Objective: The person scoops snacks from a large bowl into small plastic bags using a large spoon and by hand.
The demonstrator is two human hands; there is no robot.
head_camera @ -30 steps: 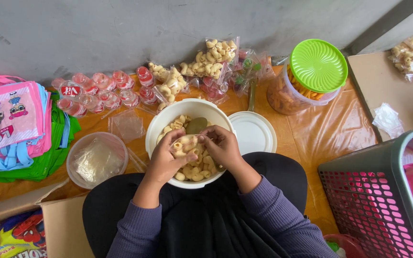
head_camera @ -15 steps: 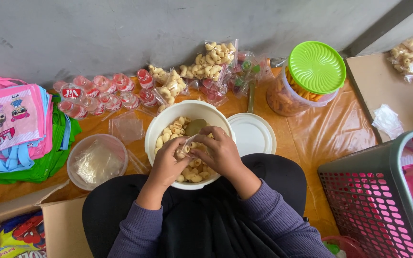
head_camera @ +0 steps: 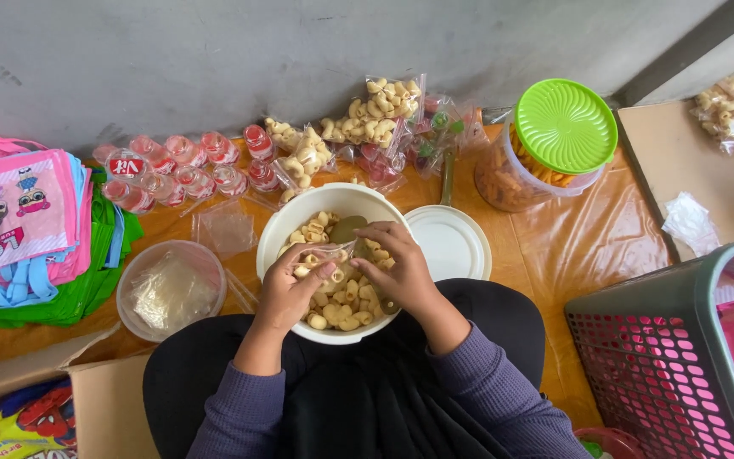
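A white bowl (head_camera: pixel 299 223) sits in the person's lap, heaped with pale curled crackers (head_camera: pixel 343 299). Both hands work over it: the left hand (head_camera: pixel 289 287) pinches the edge of a small clear bag (head_camera: pixel 323 255), and the right hand (head_camera: pixel 397 265) is curled narrow beside it — whether it grips the bag or the spoon (head_camera: pixel 347 228) lying in the bowl cannot be told. Just right of the bowl lies its white lid (head_camera: pixel 452 240). Farther right stands a clear jar (head_camera: pixel 503 180) of orange sticks under a green lid (head_camera: pixel 566 127). To the left a clear tub (head_camera: pixel 172 287) holds empty bags. Filled snack bags (head_camera: pixel 381 109) and small pink cups (head_camera: pixel 182 163) line the far grey wall (head_camera: pixel 214 59), all on an orange plastic sheet (head_camera: pixel 605 229). A pink-and-grey basket (head_camera: pixel 681 357) stands near right.
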